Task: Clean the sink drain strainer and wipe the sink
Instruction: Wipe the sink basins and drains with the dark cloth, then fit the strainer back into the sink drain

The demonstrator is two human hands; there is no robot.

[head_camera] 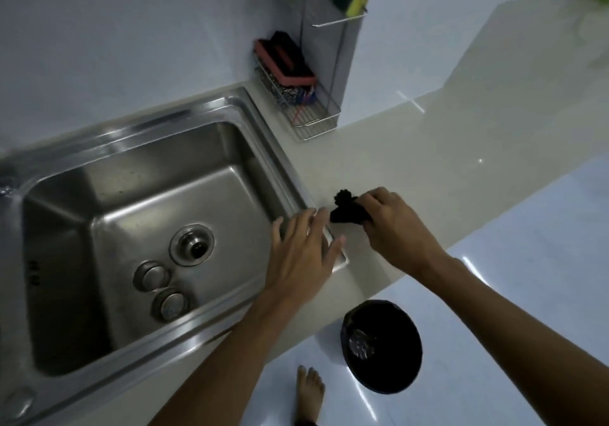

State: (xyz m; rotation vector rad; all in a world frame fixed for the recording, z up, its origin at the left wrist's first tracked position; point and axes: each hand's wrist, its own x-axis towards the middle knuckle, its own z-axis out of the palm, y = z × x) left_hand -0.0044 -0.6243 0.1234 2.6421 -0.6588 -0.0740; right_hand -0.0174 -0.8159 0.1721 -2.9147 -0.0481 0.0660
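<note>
A stainless steel sink (171,119) fills the left of the view. Its drain opening (192,244) is uncovered and dark inside. Two round metal strainer parts (151,275) (171,303) lie on the sink floor just in front of the drain. My left hand (304,254) rests flat with fingers spread on the sink's right rim. My right hand (392,224) is closed on a dark cloth (346,209), held on the countertop (412,148) right beside the rim.
A wire rack (306,109) with a pink-and-black sponge (285,59) stands behind the sink, next to a metal holder (333,30). On the floor below the counter edge sits a black-lined bin (384,345). A bare foot (309,392) stands beside it.
</note>
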